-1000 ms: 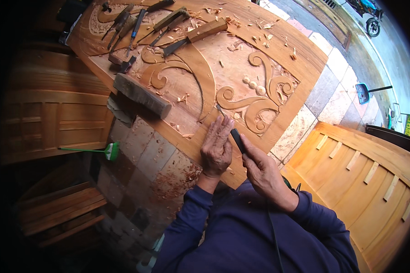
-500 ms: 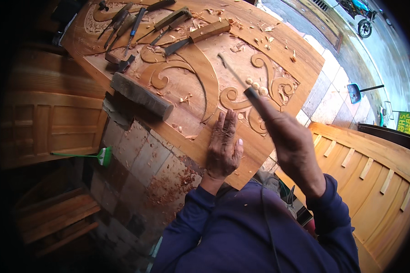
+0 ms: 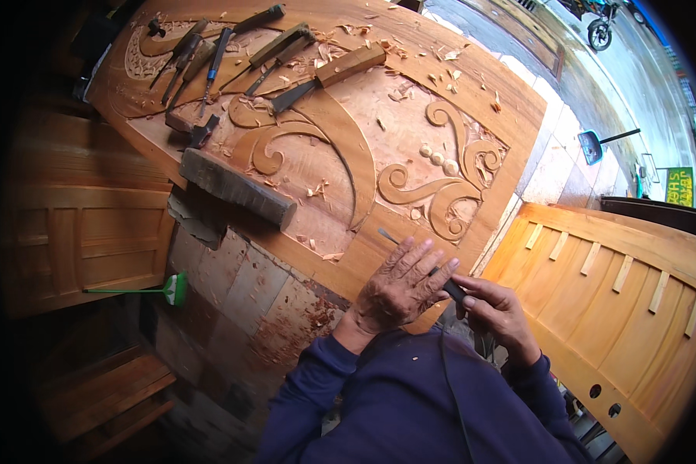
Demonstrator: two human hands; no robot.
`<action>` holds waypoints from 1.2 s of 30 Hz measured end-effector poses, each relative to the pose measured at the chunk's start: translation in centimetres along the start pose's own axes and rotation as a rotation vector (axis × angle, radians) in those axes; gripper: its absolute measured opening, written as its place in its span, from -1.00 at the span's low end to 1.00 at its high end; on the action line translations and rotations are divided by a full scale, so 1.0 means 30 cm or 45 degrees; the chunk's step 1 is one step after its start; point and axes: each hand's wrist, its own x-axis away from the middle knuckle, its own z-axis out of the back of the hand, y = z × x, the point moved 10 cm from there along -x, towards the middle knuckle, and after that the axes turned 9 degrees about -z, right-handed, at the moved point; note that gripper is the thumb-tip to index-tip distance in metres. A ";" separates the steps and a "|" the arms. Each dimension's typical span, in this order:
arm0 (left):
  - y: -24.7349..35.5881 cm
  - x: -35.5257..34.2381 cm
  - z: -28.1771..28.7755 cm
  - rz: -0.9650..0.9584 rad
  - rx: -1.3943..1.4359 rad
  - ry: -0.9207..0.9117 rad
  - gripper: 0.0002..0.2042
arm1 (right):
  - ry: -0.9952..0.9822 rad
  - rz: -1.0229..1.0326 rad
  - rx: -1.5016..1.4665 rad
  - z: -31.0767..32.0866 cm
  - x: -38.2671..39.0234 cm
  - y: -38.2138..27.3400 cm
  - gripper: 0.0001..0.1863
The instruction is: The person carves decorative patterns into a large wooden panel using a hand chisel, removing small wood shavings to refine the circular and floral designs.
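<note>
My right hand (image 3: pixel 501 311) grips the dark handle (image 3: pixel 453 289) of a carving gouge near the panel's near corner. The slim blade (image 3: pixel 387 235) points to the upper left, with its middle hidden beneath my left hand. Stretched and slightly spread, the fingers of my left hand (image 3: pixel 398 288) lie across the gouge; whether the thumb touches it is hidden. Both hands are at the plain border of a carved wooden panel (image 3: pixel 394 220). Raised scrolls (image 3: pixel 448 203) and a row of round beads (image 3: pixel 438 158) stand out from its recessed ground just beyond them.
A wooden mallet (image 3: pixel 352 65), several chisels (image 3: pixel 218 58) and loose shavings lie on the panel. A heavy wooden block (image 3: pixel 236 188) rests along its left edge. A slatted wooden door (image 3: pixel 595 286) stands at right; a green broom (image 3: pixel 174 289) is at left.
My right hand has come down and nearer from above the carving, turning the gouge's tip toward the left border. My left hand has shifted nearer and now covers the blade.
</note>
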 end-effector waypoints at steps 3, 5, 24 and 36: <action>-0.047 -0.018 0.003 0.017 0.023 0.050 -0.52 | -0.190 0.028 -0.328 0.020 0.006 0.007 -0.35; -0.067 -0.067 0.011 0.042 0.081 0.201 -0.55 | -0.226 0.490 -0.680 0.075 0.020 -0.082 -0.12; -0.286 0.370 0.198 0.906 -0.445 0.507 -0.55 | -0.106 0.969 -0.489 -0.251 -0.904 -0.875 -0.40; -0.308 0.409 0.176 0.884 -0.516 0.486 -0.56 | -0.097 0.832 -0.594 -0.336 -0.860 -0.844 -0.48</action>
